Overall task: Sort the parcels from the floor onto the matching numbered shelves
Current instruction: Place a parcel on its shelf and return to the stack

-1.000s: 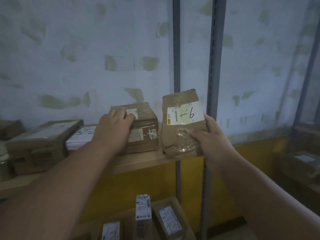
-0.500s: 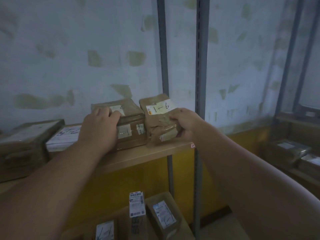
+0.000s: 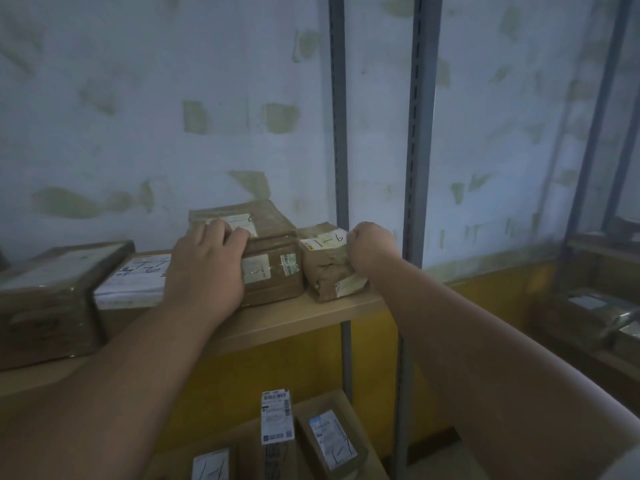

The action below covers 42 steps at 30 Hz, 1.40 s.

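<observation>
Fingers (image 3: 360,237) of right hand (image 3: 372,249) curled gripping parcel (image 3: 323,268), left hand (image 3: 207,268) flat on box (image 3: 273,268)

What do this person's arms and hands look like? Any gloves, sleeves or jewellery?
Both are bare. The left hand and the right hand wear no gloves, and no ring or watch shows. Both forearms are uncovered as far as the picture reaches, with no sleeve in sight.

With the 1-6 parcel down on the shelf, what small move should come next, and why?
Probably let go with the right hand and draw it back. The 1-6 parcel already sits on the shelf beside the stacked boxes that the left hand steadies, so nothing remains to carry.
</observation>
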### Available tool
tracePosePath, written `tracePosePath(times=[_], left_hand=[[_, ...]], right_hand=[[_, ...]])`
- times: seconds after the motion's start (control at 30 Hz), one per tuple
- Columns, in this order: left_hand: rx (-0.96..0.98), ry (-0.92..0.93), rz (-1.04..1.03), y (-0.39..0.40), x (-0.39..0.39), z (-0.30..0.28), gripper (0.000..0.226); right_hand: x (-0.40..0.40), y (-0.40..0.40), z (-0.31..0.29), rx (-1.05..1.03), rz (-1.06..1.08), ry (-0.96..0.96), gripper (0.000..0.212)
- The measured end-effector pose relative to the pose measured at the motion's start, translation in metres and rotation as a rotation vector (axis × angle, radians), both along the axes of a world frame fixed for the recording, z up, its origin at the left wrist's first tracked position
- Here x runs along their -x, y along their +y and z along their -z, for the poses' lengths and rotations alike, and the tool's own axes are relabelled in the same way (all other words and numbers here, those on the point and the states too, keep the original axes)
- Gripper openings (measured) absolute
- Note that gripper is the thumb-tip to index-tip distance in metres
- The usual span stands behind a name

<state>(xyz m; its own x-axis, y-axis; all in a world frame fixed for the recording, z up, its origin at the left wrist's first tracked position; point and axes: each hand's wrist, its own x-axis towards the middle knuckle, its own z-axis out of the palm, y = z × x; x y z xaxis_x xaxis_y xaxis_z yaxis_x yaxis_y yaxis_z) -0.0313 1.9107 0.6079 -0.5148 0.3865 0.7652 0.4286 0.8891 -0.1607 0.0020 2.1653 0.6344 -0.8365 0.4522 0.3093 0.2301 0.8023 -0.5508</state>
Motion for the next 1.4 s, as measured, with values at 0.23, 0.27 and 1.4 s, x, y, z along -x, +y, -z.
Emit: tracePosePath(times=[0.23,0.27,1.4], left_hand=[[-0.051,0.014,0.014,0.003,-0.001,0.009,0.054],[-0.06,0.023,0.027,0.002,-0.004,0.011,0.055],[-0.355,-0.143,-0.328,-0.322,-0.201,0.059,0.044]], right_hand=[[-0.038,-0.029,-0.003,-0.345,-0.209,0.256,0.037],[-0.045,-0.035,-0.005,-0.375,-0.234,0.283,0.038],[-0.159,-0.406,-0.015,-0.248,-0.795,0.585,0.046]])
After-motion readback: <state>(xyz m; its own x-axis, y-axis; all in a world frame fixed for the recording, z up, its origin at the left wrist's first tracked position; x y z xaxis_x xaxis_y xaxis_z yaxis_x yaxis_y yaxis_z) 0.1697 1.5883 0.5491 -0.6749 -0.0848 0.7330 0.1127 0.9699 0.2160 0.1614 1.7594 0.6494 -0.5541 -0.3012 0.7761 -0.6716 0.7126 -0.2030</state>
